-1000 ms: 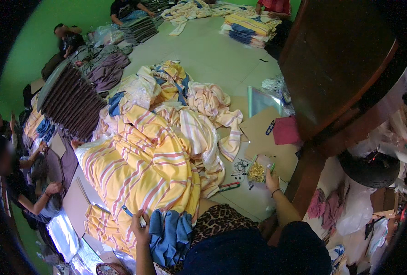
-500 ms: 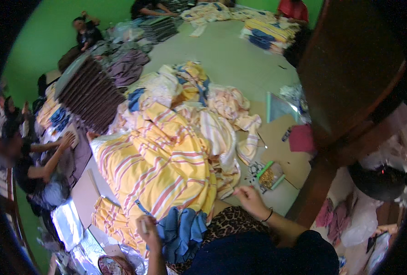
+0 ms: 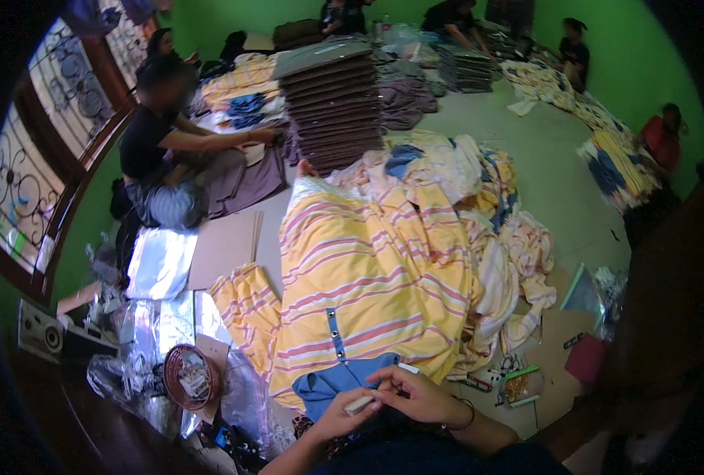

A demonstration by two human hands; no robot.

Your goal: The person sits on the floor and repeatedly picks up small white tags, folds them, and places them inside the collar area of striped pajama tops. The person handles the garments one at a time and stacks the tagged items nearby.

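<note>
A yellow garment (image 3: 360,261) with red and white stripes lies spread out in front of me. Its blue collar (image 3: 344,376) and a short blue placket with several snap buttons face my lap. My left hand (image 3: 342,413) is closed around a small pale block-like piece (image 3: 358,405), too blurred to name. My right hand (image 3: 419,400), with a dark band at the wrist, meets it over the collar. Its fingers are bent, and what they pinch, if anything, is hidden. A small white strip (image 3: 408,368) shows just beyond the right fingers.
A heap of striped garments (image 3: 502,237) lies beyond. A tall stack of folded dark clothes (image 3: 328,103) rises behind it; a co-worker (image 3: 162,142) sits left. Near me are a wicker basket (image 3: 192,376), clear plastic bags (image 3: 158,257) and a green-edged tray (image 3: 520,388) of small gold-coloured pieces.
My view has swung left. My hands, apart before, have come together over the collar, which now lies flatter with its placket straightened toward me.
</note>
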